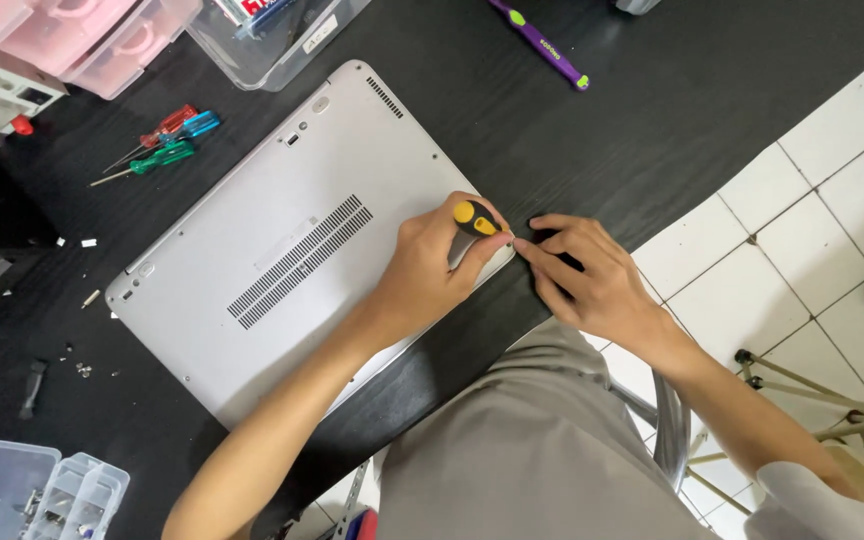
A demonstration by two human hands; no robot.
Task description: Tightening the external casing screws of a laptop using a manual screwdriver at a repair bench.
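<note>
Nearest the camera, grey-trousered legs [542, 450] are seen at the near edge of the bench [652, 110], beside a metal stool frame [667, 425]. The left hand [432, 270] is closed around a screwdriver with a yellow-and-black handle [474, 222], whose tip is hidden by the fingers but appears to be set at the near right corner of an upturned silver laptop [282, 250]. The right hand [582, 275] is laid flat on the bench just beside that corner, fingertips touching the laptop's edge; nothing is gripped by it.

The laptop is placed diagonally at the middle of the bench, base panel and vent slots upward. Three small screwdrivers, red, blue and green [157, 140], are laid near the far left, loose screws [82, 368] are scattered along the left edge, and clear compartment boxes [37, 490] are kept at the near left corner. Pink and clear bins [102, 35] are set along the far edge, with a purple toothbrush [542, 45] to the far right.

Judged risk: the tip could slip from the screw head under pressure and scratch the panel or strike the bracing fingers; a freed screw could roll off the near edge.

The bench is black, with a wood grain. A white tiled floor [822, 200] is visible to the right.
</note>
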